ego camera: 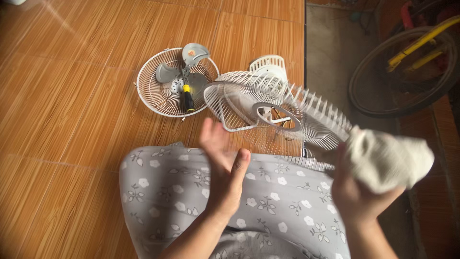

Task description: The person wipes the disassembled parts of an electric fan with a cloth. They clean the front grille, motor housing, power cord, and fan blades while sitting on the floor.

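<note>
A white wire fan grille [268,103] hangs tilted and motion-blurred above my lap. My left hand [223,165] is spread flat with its thumb up, and its blurred fingertips reach the grille's lower left rim. Whether they grip the rim I cannot tell. My right hand [352,194] is closed around a bunched white cloth [390,160], which presses against the grille's right edge. A grey floral garment [177,192] covers my lap beneath both hands.
On the wooden floor [72,96] lies a second white grille [158,93] holding a grey fan blade [191,55] and a screwdriver with a yellow and black handle [188,96]. A white fan housing [268,64] sits behind. A bicycle wheel [369,81] stands at right.
</note>
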